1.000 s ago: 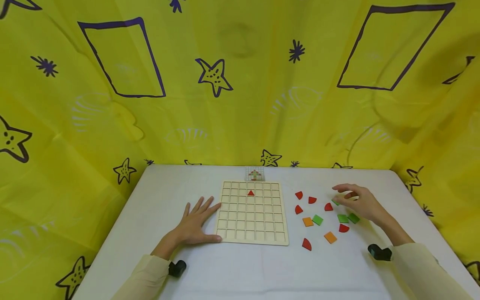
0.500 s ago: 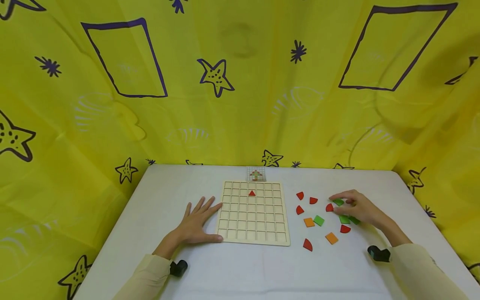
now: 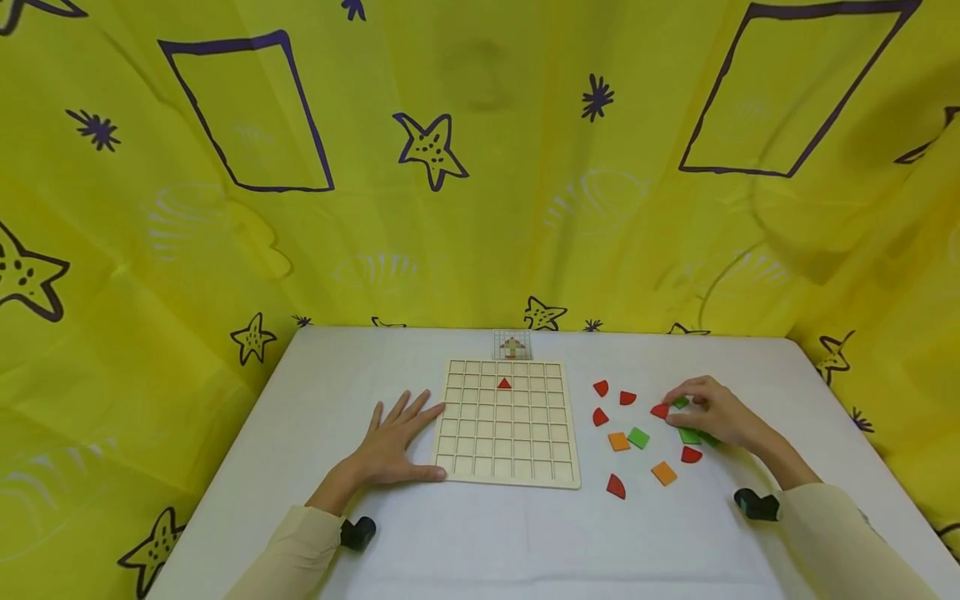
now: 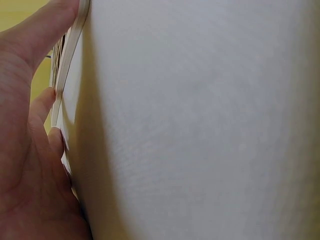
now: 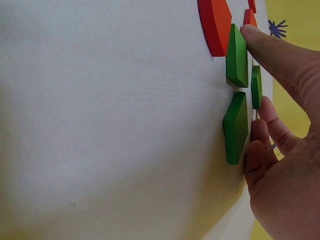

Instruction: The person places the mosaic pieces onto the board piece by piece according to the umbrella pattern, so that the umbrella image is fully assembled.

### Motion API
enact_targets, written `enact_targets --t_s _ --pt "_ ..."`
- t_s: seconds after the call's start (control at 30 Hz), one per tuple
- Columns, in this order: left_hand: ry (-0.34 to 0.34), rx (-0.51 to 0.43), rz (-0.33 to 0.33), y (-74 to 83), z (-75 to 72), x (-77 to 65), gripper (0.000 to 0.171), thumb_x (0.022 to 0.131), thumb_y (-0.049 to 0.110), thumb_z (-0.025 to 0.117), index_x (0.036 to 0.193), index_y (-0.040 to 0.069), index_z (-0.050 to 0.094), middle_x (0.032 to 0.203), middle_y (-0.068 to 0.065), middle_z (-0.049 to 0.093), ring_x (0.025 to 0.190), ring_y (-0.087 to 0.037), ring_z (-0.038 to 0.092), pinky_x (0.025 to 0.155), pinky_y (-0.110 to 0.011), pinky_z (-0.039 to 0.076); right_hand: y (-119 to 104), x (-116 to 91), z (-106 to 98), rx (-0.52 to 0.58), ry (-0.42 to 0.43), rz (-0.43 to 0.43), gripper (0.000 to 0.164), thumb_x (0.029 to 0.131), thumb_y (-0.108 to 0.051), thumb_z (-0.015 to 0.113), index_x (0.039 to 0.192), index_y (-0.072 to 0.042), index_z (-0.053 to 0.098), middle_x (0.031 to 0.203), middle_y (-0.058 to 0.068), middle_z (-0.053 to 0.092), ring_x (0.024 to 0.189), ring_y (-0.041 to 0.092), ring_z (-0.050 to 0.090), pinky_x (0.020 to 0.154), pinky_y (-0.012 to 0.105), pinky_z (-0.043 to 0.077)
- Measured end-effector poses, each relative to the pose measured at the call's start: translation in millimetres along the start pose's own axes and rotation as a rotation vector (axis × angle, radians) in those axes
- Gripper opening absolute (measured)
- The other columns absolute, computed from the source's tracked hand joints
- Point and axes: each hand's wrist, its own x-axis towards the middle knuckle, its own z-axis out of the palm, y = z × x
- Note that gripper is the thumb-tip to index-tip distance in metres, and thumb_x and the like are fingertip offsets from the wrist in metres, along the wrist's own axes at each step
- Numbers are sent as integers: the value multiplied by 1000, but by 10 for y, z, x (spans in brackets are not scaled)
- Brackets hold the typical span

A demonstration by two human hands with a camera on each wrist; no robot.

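On the pale wooden grid board one red triangle sits in a cell near the top. My left hand lies with fingers spread, its thumb and index finger touching the board's left edge. To the right of the board, my right hand pinches a red quarter-circle tile between thumb and index finger. Green square tiles lie close under that hand: one green tile by the thumb and another green tile nearer the palm in the right wrist view.
Around the right hand lie several loose pieces, among them an orange square, a green square and a red quarter-circle. A small pattern card stands behind the board. A yellow curtain closes off the table's back and sides.
My right hand has come down and toward me from above the far green tile, and its thumb and index finger have closed on the red quarter-circle. My left hand has stayed at the board.
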Motion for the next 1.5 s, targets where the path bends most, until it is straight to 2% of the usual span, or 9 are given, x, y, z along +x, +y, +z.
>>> enact_targets --t_s 0.2,0.47,0.7,0.87,0.97,1.17,1.33,1.5 --pt "2 5 3 5 -7 8 105 77 71 76 162 26 34 172 -8 16 157 -40 2 117 -73 -6 1 25 23 -5 22 30 18 88 -24 83 95 -12 71 122 22 55 111 41 49 94 60 43" --pt "2 -1 4 9 -11 3 105 76 71 76 162 26 35 172 -7 16 158 -39 2 117 -72 -6 -6 24 33 -33 18 -44 30 89 -21 82 116 -10 77 120 18 61 112 34 47 89 49 44" --pt "5 -3 3 5 -6 2 105 76 71 77 162 26 36 172 -8 17 157 -40 2 117 -72 -6 -27 14 62 -12 13 -20 26 90 -20 81 114 -8 78 121 21 56 115 38 47 94 63 43" --pt "11 -7 3 -1 4 3 104 76 70 77 161 26 36 172 -8 17 157 -40 3 117 -73 -6 -20 1 75 -3 20 -1 29 91 -22 81 115 -8 77 125 23 55 117 42 47 95 64 43" --pt "10 -2 0 -1 8 5 104 76 71 76 161 26 36 172 -8 17 158 -40 2 117 -73 -6 -28 0 72 -13 31 -3 28 90 -23 81 115 -9 77 125 23 56 115 41 49 94 61 44" --pt "11 -4 2 1 8 1 104 76 71 76 161 26 36 172 -8 17 157 -40 3 117 -73 -6 -92 -14 47 -54 62 -5 23 90 -24 81 109 -12 78 122 20 58 104 35 52 83 46 47" --pt "11 11 -5 3 4 -14 105 77 71 75 162 26 35 172 -7 16 157 -40 3 117 -73 -5 -158 -12 39 -45 85 -13 13 92 -23 79 100 -13 77 122 21 58 109 37 51 88 52 47" --pt "13 3 5 15 -4 -15 104 78 71 75 162 25 35 172 -8 17 157 -41 4 116 -74 -4 -161 -17 54 -57 72 9 19 91 -24 80 106 -12 78 123 21 58 106 36 51 84 47 46"
